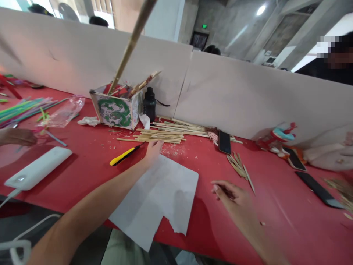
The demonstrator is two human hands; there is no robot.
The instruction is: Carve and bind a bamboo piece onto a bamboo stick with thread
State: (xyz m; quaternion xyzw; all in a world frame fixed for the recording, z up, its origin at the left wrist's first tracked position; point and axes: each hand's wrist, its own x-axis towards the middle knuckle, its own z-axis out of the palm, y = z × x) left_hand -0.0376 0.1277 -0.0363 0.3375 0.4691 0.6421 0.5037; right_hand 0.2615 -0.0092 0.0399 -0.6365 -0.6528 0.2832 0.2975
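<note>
My left hand (152, 151) reaches forward to the near edge of a row of thin straw-coloured sticks (162, 135). Its fingertips touch the lowest sticks, fingers extended; no object shows in its grasp. Over the red table to the right, my right hand (233, 195) hovers with loosely bent fingers and nothing visible in it. Below my left hand lies a white sheet of paper (165, 187) with a torn notch at its near edge. A yellow and black utility knife (124, 156) rests just left of that hand. Longer stalks (182, 127) lie behind the sticks.
A box with a green dragon picture (114, 111) holds brushes and a long pole, beside a black bottle (149, 104). A phone (224, 142) and dry husks (239, 165) lie right. Further left are a white power bank (40, 167) and another person's hand (18, 137). A white partition (248, 92) runs behind.
</note>
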